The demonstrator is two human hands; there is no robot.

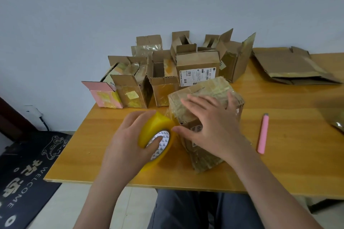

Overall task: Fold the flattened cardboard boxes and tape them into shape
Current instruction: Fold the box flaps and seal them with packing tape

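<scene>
My left hand (128, 141) grips the yellow tape roll (157, 138), thumb hooked into the printed core and fingers curled over the outer rim, so I can steer it and let it turn as tape pays out. The roll sits tight against the near left corner of the cardboard box (206, 121) I'm working on, which stands on the wooden table (290, 169) right in front of me. A clear strip seems to run from the roll onto the box edge, though the film is too glossy to trace. My right hand (212, 126) lies flat and spread across the top of the box, fingers straight, holding nothing, thumb reaching to the corner by the roll. I judge that's to pin the flaps shut and press the tape down at its start. Behind, a cluster of folded boxes (167, 72) stands by the wall, flaps up, out of my way. To the far right, flattened cardboard (286, 65) waits its turn. The pink utility knife (262, 134) lies just right of my box, within reach for cutting the strip.
</scene>
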